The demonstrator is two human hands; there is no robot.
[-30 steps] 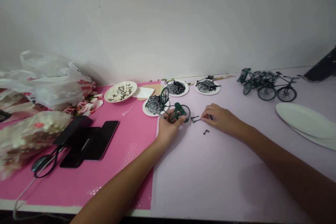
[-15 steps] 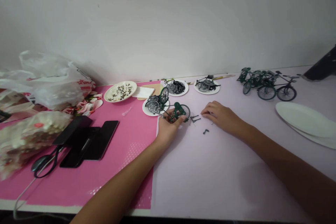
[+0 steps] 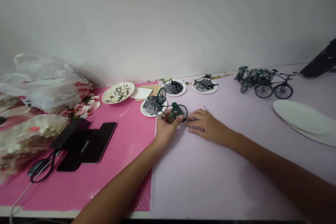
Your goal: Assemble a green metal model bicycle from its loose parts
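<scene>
My left hand (image 3: 165, 127) is closed round a small green model bicycle frame (image 3: 176, 111) with a grey spoked wheel, holding it on the pale lilac mat (image 3: 215, 178). My right hand (image 3: 206, 126) lies just right of it, fingers curled down over small dark parts on the mat, fingertips close to the bicycle's wheel. What lies under those fingers is hidden. A white plate (image 3: 146, 110) with wheels and a standing green wheel sits just behind my left hand.
More small plates of parts (image 3: 175, 88) (image 3: 204, 86) and a dish of bits (image 3: 118, 92) line the wall. Finished model bicycles (image 3: 265, 84) stand at the back right, large white plates (image 3: 301, 119) to the right. Black phones (image 3: 86, 140), scissors (image 3: 42, 166) and plastic bags (image 3: 44, 84) lie on the pink mat at left.
My right hand has slid left and nearer, from beside the loose dark parts to over them, close to the bicycle. The left hand keeps its hold.
</scene>
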